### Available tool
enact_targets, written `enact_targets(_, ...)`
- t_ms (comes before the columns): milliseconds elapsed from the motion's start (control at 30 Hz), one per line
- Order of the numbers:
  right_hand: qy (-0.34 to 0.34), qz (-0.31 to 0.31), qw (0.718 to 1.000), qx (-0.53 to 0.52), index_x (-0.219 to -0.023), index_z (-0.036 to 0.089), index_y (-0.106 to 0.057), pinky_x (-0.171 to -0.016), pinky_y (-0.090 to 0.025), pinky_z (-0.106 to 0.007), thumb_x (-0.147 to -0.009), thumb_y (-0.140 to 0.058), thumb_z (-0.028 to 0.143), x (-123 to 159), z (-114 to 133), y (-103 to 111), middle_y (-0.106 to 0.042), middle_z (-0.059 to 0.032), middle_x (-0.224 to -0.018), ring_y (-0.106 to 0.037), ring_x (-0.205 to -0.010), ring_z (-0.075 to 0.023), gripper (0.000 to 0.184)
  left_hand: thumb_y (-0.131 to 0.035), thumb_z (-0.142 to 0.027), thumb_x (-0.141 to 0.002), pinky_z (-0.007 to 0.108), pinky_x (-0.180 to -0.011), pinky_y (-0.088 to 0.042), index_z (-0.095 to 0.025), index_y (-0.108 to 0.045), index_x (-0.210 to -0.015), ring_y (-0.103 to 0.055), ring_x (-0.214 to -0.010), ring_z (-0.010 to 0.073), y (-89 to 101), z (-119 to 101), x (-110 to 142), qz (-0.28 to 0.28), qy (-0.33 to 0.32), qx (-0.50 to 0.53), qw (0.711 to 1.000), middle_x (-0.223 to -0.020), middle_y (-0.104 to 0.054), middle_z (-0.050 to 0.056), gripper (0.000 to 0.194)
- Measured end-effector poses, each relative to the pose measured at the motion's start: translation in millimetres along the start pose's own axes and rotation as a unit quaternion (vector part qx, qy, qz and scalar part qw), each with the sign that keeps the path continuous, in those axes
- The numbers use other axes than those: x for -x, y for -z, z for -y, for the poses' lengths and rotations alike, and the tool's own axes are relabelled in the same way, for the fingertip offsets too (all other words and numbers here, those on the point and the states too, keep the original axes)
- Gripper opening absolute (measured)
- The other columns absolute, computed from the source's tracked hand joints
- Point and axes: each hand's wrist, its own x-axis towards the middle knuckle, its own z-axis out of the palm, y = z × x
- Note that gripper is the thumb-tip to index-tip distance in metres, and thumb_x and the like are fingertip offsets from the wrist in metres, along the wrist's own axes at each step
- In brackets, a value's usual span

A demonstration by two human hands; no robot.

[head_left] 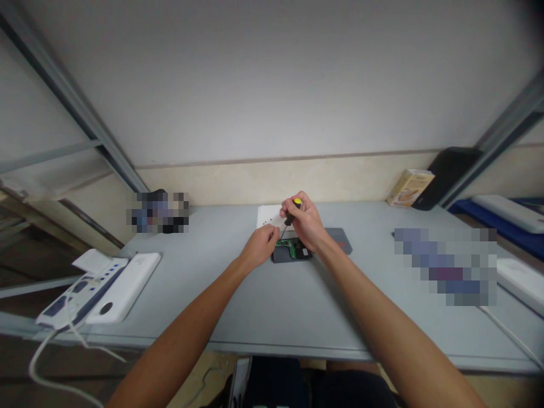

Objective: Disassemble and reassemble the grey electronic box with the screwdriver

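Note:
My right hand (309, 222) is closed round a screwdriver (290, 217) with a dark handle and a yellow end. Its thin shaft slants down to the left, toward an opened dark device (283, 256) with a green circuit board (293, 247) showing. The fingers of my left hand (260, 245) are pinched together at the device's upper left edge, close to the screwdriver's tip. What they hold, if anything, is too small to make out. Behind the hands lies a white sheet of paper (267, 214) with several small dark bits on it, perhaps screws.
A flat grey piece (342, 240) lies right of the device. On the left of the grey table (272, 311) are a power strip (80, 292) with cables and a white slab-like device (127, 286). A yellow box (410, 188) stands at the back right. Two areas are blurred.

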Motion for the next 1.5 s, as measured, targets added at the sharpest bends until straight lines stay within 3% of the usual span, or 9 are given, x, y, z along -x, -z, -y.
enact_targets(100,0.008,0.003,1.0,-0.01,-0.089,0.026,-0.056,-0.056,-0.036,-0.026,-0.083,-0.073,0.059,-2.1,-1.7,-0.1,-0.044,0.0076,-0.062,-0.041,-0.053,-0.0106,0.038,-0.036,-0.037,-0.105,0.03,-0.073,-0.043,-0.018,-0.06,-0.074,-0.059,-0.075,0.0174,-1.7,1.2,-0.3,-0.003,-0.006,-0.009,1.0,-0.076,-0.064,0.003,0.043)
enact_targets(367,-0.008,0.024,1.0,-0.007,-0.085,0.025,-0.057,-0.077,-0.048,-0.03,-0.073,-0.086,0.047,2.1,3.3,2.0,-0.067,0.0007,-0.091,-0.063,-0.08,-0.0141,0.039,-0.053,-0.05,-0.097,0.032,-0.082,-0.049,-0.02,-0.07,-0.111,-0.06,-0.087,0.0202,27.5,0.4,1.0,0.131,-0.036,0.025,0.99,-0.099,-0.067,0.006,0.037)
enact_targets(533,0.004,0.02,1.0,-0.003,-0.085,0.026,-0.052,-0.053,-0.033,-0.025,-0.081,-0.076,0.058,2.1,2.9,1.0,-0.04,0.0099,-0.056,-0.036,-0.049,-0.0094,0.04,-0.083,-0.056,-0.07,0.047,-0.113,-0.04,-0.023,-0.055,-0.141,-0.05,-0.127,0.0323,41.4,-0.6,6.8,0.226,-0.043,-0.008,0.973,-0.133,-0.055,0.012,0.083)
enact_targets(633,-0.019,0.043,0.999,-0.023,-0.099,0.025,-0.063,-0.059,-0.04,-0.027,-0.088,-0.063,0.065,1.3,6.0,-0.1,-0.049,0.0046,-0.067,-0.046,-0.059,-0.0122,0.042,-0.088,-0.053,-0.064,0.05,-0.113,-0.039,-0.022,-0.054,-0.139,-0.049,-0.126,0.0332,38.8,-0.5,8.8,0.217,-0.039,-0.019,0.975,-0.131,-0.053,0.013,0.089)
enact_targets(800,-0.012,0.029,0.999,-0.003,-0.084,0.025,-0.058,-0.073,-0.047,-0.029,-0.073,-0.084,0.052,3.4,6.8,0.2,-0.063,0.0008,-0.086,-0.059,-0.076,-0.0145,0.039,-0.088,-0.052,-0.063,0.049,-0.108,-0.043,-0.022,-0.058,-0.125,-0.053,-0.118,0.0315,35.6,1.1,9.5,0.197,-0.042,-0.009,0.979,-0.124,-0.056,0.011,0.075)
enact_targets(1000,-0.009,0.026,0.999,-0.026,-0.084,0.025,-0.055,-0.054,-0.034,-0.026,-0.085,-0.069,0.062,2.1,2.0,2.5,-0.04,0.008,-0.06,-0.038,-0.05,-0.0103,0.039,-0.088,-0.058,-0.061,0.052,-0.11,-0.039,-0.02,-0.061,-0.121,-0.052,-0.123,0.035,36.9,0.3,9.0,0.204,-0.014,-0.052,0.977,-0.122,-0.058,0.012,0.076)
enact_targets(1233,-0.005,0.023,1.0,0.005,-0.086,0.025,-0.059,-0.074,-0.047,-0.029,-0.077,-0.08,0.054,1.1,0.3,0.4,-0.063,0.0009,-0.087,-0.061,-0.078,-0.0144,0.037,-0.088,-0.056,-0.061,0.043,-0.093,-0.047,-0.021,-0.063,-0.118,-0.059,-0.105,0.0301,37.6,0.8,8.6,0.196,-0.022,-0.039,0.98,-0.115,-0.062,0.011,0.072)
enact_targets(1400,0.011,0.011,1.0,-0.015,-0.084,0.027,-0.052,-0.058,-0.04,-0.027,-0.083,-0.072,0.06,-0.4,-1.6,-1.0,-0.042,0.0077,-0.061,-0.043,-0.054,-0.0115,0.039,-0.088,-0.056,-0.061,0.042,-0.093,-0.048,-0.021,-0.063,-0.119,-0.059,-0.105,0.0302,39.7,-0.5,8.3,0.198,-0.027,-0.03,0.979,-0.117,-0.062,0.011,0.073)
enact_targets(1500,-0.015,0.035,0.999,-0.03,-0.098,0.026,-0.063,-0.063,-0.043,-0.029,-0.088,-0.064,0.062,-0.4,1.5,-0.6,-0.05,0.0038,-0.07,-0.049,-0.061,-0.013,0.037,-0.088,-0.058,-0.062,0.041,-0.092,-0.048,-0.021,-0.062,-0.119,-0.059,-0.105,0.0299,39.5,0.8,8.0,0.198,-0.031,-0.034,0.979,-0.118,-0.062,0.011,0.072)
